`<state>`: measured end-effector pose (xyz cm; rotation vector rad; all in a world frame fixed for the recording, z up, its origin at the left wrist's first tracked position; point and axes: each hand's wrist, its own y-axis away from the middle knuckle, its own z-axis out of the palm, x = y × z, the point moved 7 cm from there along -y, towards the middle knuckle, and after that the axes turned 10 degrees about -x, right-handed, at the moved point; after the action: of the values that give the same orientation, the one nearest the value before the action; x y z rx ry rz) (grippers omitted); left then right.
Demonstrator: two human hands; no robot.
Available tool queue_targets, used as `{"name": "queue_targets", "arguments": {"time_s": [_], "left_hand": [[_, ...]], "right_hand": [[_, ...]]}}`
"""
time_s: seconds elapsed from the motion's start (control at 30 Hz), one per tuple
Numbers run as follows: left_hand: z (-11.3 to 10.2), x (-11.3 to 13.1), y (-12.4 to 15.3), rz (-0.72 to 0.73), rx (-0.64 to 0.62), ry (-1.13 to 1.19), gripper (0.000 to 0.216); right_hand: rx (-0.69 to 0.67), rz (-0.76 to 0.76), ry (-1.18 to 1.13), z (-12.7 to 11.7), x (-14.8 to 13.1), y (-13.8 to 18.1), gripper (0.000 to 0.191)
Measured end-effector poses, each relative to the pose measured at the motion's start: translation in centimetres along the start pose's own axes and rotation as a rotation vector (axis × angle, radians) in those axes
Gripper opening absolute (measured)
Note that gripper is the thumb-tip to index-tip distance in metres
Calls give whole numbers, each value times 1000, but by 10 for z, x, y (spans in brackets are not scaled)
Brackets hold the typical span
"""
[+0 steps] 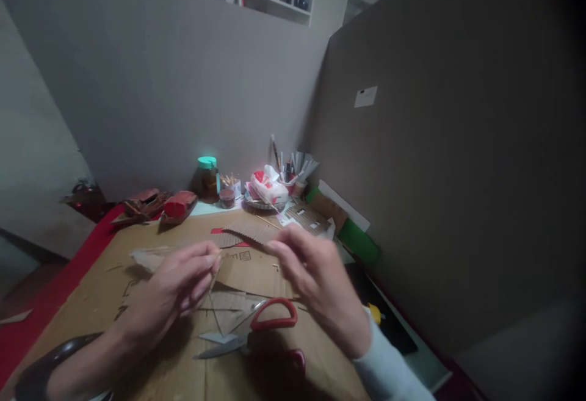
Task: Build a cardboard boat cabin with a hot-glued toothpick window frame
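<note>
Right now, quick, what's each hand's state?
Left hand: closed, pinching a thin strip.
Right hand: closed in a pinch; whether it holds anything can't be told.

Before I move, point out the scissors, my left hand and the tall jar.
Scissors (271,326): head view, on the upper red handle.
Left hand (179,279): head view, on its back.
Tall jar (208,185): head view, on its body.

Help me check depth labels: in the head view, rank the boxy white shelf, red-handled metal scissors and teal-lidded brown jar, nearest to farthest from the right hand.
1. Scissors: left of and below the right hand.
2. Jar: farther back, left.
3. Shelf: high in the background.
</note>
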<state>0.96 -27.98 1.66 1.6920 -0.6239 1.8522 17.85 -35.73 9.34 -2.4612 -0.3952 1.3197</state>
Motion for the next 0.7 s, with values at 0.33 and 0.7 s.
{"name": "queue_targets", "arguments": {"time_s": [0.33, 0.7], "left_hand": [[29, 4, 10, -36, -102, 74, 22], [49, -8, 3, -35, -85, -94, 22]], "right_hand": [[-281, 102, 238, -43, 19, 75, 21], [-235, 210, 206, -62, 45, 113, 22]]}}
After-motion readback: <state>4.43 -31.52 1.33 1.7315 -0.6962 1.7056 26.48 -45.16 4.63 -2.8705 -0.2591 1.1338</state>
